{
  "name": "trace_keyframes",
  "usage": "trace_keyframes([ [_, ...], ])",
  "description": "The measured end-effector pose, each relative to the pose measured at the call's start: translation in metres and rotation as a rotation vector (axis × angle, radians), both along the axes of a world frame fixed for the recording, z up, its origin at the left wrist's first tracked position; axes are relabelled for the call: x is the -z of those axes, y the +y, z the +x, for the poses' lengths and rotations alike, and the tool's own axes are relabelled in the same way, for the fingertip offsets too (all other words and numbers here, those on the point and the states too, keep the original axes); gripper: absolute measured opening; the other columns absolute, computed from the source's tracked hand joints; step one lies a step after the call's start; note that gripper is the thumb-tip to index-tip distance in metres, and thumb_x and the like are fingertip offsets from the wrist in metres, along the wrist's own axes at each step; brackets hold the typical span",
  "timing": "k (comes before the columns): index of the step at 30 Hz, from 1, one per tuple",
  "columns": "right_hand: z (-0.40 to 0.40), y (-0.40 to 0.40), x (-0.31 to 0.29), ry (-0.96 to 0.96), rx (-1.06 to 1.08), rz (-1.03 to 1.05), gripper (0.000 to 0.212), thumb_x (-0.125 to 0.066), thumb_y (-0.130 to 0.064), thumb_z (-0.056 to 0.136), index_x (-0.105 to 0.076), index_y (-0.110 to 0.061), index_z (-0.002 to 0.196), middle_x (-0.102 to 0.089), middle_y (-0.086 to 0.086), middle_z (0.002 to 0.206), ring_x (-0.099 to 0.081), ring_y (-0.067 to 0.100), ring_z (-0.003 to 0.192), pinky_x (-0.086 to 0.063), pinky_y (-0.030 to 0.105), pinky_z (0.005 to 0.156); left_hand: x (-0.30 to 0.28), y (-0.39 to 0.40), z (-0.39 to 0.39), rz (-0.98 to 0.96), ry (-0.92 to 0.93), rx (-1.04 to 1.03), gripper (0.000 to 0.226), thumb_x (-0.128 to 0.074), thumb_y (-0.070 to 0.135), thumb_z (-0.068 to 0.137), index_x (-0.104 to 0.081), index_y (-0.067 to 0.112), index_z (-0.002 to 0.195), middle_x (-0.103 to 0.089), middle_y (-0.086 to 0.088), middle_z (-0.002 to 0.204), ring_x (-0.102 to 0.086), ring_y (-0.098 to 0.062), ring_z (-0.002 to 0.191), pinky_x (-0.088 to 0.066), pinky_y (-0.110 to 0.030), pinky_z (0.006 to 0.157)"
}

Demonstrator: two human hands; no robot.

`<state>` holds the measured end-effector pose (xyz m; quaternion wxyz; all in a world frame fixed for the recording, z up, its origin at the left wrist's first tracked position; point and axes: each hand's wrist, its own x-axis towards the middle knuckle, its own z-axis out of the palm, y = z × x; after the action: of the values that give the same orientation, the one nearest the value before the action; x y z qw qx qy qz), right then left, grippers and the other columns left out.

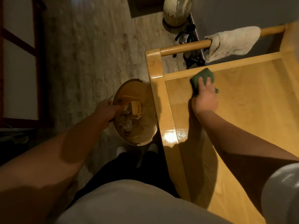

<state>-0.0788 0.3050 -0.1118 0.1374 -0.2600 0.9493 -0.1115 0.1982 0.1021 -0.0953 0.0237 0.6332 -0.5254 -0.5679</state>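
Note:
My right hand (205, 97) presses a green cloth (202, 77) flat on the glossy top of a light wooden cart (242, 110), near its far left corner. My left hand (107, 110) grips the rim of a round wooden tray (145, 94) held beside the cart's left edge. On the tray lie an orange-yellow block (136, 108), a small glass item and some crumbs or debris.
A pale towel (233, 42) hangs over the cart's round wooden rail (184, 46). On the wood-look floor beyond stand a large round vase (176, 12) and a dark metal object (186, 36). A dark wooden frame (37, 62) stands at the left. My feet are below the tray.

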Motion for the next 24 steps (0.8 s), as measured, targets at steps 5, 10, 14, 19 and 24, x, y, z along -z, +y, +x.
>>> trace_keyframes([
  [5,0.062,-0.026,-0.006,-0.044,-0.182,-0.027,0.069,-0.057,-0.009,0.090,-0.032,-0.025,0.152,-0.025,0.009,0.162,-0.027,0.032,0.146,-0.041,0.050,0.105,-0.001,-0.004,0.000,0.047,0.020,0.015,0.032,-0.081,0.014,0.079,-0.052,0.013,0.093,-0.063,-0.014,0.098,-0.063,-0.031,0.095,-0.055,-0.047,0.079],
  [10,0.109,-0.042,-0.007,-0.124,-0.314,-0.055,0.066,-0.057,-0.008,0.092,-0.036,-0.029,0.150,-0.028,0.005,0.161,-0.029,0.028,0.146,-0.039,0.044,0.109,-0.001,-0.006,0.004,0.115,0.048,0.033,0.064,-0.081,0.017,0.081,-0.051,0.002,0.136,-0.062,-0.018,0.127,-0.062,-0.037,0.113,-0.056,-0.043,0.083],
  [14,0.140,-0.062,-0.020,-0.277,-0.348,-0.234,0.061,-0.058,-0.001,0.085,-0.052,-0.024,0.141,-0.049,0.005,0.149,-0.047,0.026,0.134,-0.038,0.034,0.110,0.001,-0.008,0.013,0.174,0.059,0.095,0.060,-0.085,0.023,0.077,-0.055,0.004,0.126,-0.066,-0.018,0.114,-0.067,-0.030,0.097,-0.059,-0.042,0.074],
  [19,0.199,-0.067,-0.032,-0.617,0.061,-0.495,0.051,-0.056,0.005,0.083,-0.067,-0.021,0.126,-0.068,0.004,0.125,-0.059,0.020,0.118,-0.035,0.016,0.098,0.031,-0.012,0.037,0.266,0.036,0.073,0.047,-0.077,0.017,0.085,-0.056,0.005,0.125,-0.064,-0.023,0.120,-0.066,-0.037,0.105,-0.060,-0.048,0.078],
  [24,0.256,-0.042,-0.034,-0.822,0.573,-0.573,0.049,-0.054,0.002,0.086,-0.072,-0.030,0.118,-0.068,-0.005,0.116,-0.061,0.019,0.111,-0.051,0.039,0.099,0.063,-0.022,0.065,0.381,0.016,0.047,0.050,-0.063,0.002,0.087,-0.050,0.015,0.133,-0.063,-0.017,0.118,-0.066,-0.032,0.098,-0.059,-0.038,0.061],
])
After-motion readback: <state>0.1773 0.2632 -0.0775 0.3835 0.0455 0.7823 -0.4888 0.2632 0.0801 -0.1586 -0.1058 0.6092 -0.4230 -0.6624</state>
